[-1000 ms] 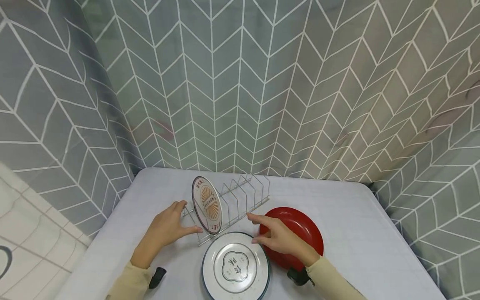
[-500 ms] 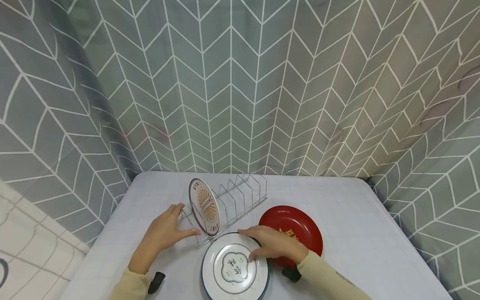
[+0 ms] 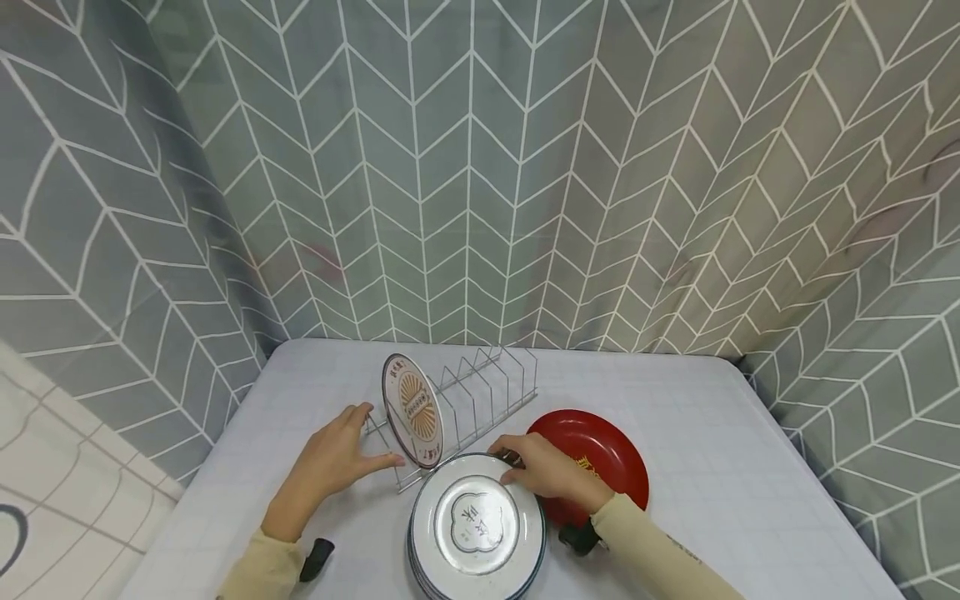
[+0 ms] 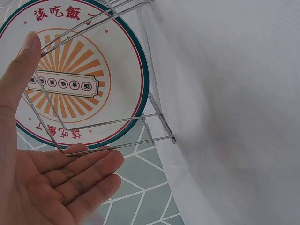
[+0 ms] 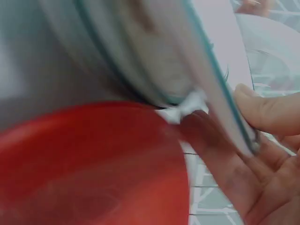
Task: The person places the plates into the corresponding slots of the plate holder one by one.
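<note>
My right hand (image 3: 551, 471) pinches the rim of a white plate (image 3: 480, 517) with a dark rim line, which lies bottom up on a stack. In the right wrist view this plate (image 5: 220, 79) is tilted up from the stack, thumb on one face and fingers on the other. My left hand (image 3: 327, 458) is at the near left end of a wire dish rack (image 3: 480, 435). Its thumb and fingers, spread apart and little bent, touch the end wires. A patterned plate (image 4: 122, 75) with orange rays stands upright in the rack beside it.
A red plate (image 3: 618, 454) with gold lettering lies right of the stack, partly behind my right hand. Several wire slots of the rack stretch to the back right. A grey patterned curtain (image 3: 480, 167) hangs behind the white-covered table (image 3: 712, 467).
My right hand has come left from over the red plate to the stack and taken hold of the top plate's rim, lifting its edge. My left hand stays at the rack.
</note>
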### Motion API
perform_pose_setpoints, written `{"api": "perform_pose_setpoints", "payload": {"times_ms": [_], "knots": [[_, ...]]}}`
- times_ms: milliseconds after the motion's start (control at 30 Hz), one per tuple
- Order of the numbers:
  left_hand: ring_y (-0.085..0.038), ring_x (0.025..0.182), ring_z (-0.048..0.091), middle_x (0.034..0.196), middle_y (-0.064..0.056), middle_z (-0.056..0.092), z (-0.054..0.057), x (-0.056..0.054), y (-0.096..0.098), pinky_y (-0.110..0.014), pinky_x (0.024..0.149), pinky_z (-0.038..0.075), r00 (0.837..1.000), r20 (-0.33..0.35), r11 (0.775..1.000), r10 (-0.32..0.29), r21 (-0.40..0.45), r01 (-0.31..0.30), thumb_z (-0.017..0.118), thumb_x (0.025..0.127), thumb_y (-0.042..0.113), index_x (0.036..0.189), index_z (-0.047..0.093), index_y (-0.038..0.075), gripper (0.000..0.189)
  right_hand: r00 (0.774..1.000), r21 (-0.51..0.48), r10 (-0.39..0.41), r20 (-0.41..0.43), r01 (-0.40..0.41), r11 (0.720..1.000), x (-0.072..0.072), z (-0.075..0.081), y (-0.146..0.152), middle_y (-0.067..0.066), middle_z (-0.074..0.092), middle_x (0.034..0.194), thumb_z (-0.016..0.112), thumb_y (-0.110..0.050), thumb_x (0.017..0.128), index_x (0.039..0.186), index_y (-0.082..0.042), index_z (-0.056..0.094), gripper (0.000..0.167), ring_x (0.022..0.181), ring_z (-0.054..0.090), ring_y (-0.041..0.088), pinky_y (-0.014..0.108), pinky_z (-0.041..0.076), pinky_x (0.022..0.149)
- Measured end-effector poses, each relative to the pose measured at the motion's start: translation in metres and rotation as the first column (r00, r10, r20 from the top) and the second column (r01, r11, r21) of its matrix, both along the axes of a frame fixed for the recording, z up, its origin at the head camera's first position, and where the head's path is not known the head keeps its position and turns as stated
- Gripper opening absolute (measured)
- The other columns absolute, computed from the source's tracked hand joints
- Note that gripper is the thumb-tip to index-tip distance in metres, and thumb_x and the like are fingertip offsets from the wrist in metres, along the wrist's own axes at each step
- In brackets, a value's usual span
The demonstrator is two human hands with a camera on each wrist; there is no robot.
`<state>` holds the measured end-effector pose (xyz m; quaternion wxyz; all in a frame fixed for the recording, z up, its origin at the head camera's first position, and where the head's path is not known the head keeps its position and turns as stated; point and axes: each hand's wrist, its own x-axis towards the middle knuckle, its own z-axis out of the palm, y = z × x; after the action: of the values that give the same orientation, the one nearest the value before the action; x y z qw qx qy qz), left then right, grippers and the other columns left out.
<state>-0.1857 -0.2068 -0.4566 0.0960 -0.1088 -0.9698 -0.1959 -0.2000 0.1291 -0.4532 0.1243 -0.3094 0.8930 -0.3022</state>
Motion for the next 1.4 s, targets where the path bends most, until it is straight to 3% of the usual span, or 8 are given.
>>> {"api": "perform_pose_setpoints", "payload": {"times_ms": [200,333,467,567,733,1033,1200,1400], "knots": [[-0.043,0.107,0.063,0.125,-0.030,0.059,0.001,-0.001,0.001,-0.053,0.085,0.056,1.000,-0.004,1.000,-0.005,-0.014,0.005,0.076,0.065,0.071,0.134,0.050,-0.008,0.108,0.979,-0.195,-0.042,0.202,0.082,0.977,-0.004,0.023,0.017,0.010,0.071,0.109,0.067,-0.009,0.092,0.122,-0.011,0.065,0.030,0.088,0.068,0.021,0.032,0.062,0.077],[-0.043,0.107,0.063,0.124,-0.029,0.060,0.001,-0.001,0.000,-0.053,0.085,0.056,1.000,-0.006,1.000,-0.002,-0.011,0.002,0.075,0.064,0.073,0.133,0.050,-0.008,0.109,0.890,-0.279,0.026,0.455,0.114,0.953,-0.003,0.031,0.030,0.011,0.072,0.107,0.066,-0.010,0.093,0.130,-0.007,0.060,0.038,0.081,0.069,0.020,0.029,0.061,0.069],[-0.043,0.108,0.063,0.125,-0.029,0.059,0.000,-0.001,-0.001,-0.053,0.086,0.056,1.000,0.007,1.000,-0.002,-0.013,0.002,0.072,0.064,0.075,0.134,0.050,-0.008,0.111,0.812,-0.349,0.090,0.576,0.145,0.926,0.003,0.040,0.040,0.015,0.070,0.117,0.066,-0.008,0.092,0.139,-0.003,0.053,0.049,0.085,0.071,0.019,0.027,0.060,0.067],[-0.043,0.108,0.063,0.125,-0.029,0.059,0.001,-0.001,-0.001,-0.053,0.086,0.056,1.000,-0.001,1.000,-0.004,-0.011,0.004,0.072,0.064,0.076,0.134,0.050,-0.008,0.111,0.855,-0.406,0.081,0.513,0.159,0.900,0.009,0.058,0.047,0.022,0.065,0.124,0.065,-0.008,0.093,0.140,0.001,0.051,0.049,0.091,0.071,0.020,0.029,0.061,0.070],[-0.044,0.108,0.062,0.124,-0.029,0.059,0.001,-0.001,-0.002,-0.054,0.086,0.055,1.000,-0.012,1.000,-0.008,-0.008,0.008,0.075,0.064,0.073,0.133,0.051,-0.008,0.109,0.944,-0.424,-0.078,0.321,0.217,0.879,0.015,0.087,0.052,0.028,0.061,0.126,0.063,-0.011,0.095,0.141,0.000,0.050,0.049,0.094,0.069,0.021,0.031,0.061,0.071],[-0.045,0.109,0.062,0.125,-0.031,0.058,0.000,-0.002,-0.002,-0.055,0.087,0.054,1.000,-0.004,1.000,-0.002,-0.014,0.002,0.077,0.065,0.070,0.133,0.050,-0.008,0.107,0.914,-0.491,-0.360,0.189,0.405,0.772,-0.004,0.118,0.035,0.025,0.063,0.125,0.061,-0.009,0.096,0.143,-0.006,0.049,0.049,0.095,0.067,0.020,0.029,0.061,0.070],[-0.045,0.111,0.061,0.127,-0.031,0.058,0.000,-0.002,-0.001,-0.055,0.088,0.054,1.000,0.004,1.000,-0.004,-0.003,0.004,0.076,0.065,0.071,0.134,0.049,-0.008,0.108,0.910,-0.491,-0.389,0.144,0.407,0.770,-0.027,0.134,0.013,0.020,0.062,0.130,0.061,-0.011,0.097,0.144,-0.011,0.050,0.048,0.108,0.065,0.028,0.028,0.061,0.071],[-0.044,0.110,0.061,0.125,-0.030,0.059,0.001,-0.001,-0.002,-0.054,0.089,0.054,1.000,-0.016,1.000,-0.022,-0.002,0.021,0.074,0.065,0.072,0.134,0.050,-0.008,0.109,0.906,-0.477,-0.405,0.121,0.411,0.777,-0.044,0.134,-0.009,0.020,0.064,0.127,0.062,-0.010,0.096,0.143,-0.012,0.051,0.048,0.108,0.064,0.029,0.026,0.059,0.068]]}}
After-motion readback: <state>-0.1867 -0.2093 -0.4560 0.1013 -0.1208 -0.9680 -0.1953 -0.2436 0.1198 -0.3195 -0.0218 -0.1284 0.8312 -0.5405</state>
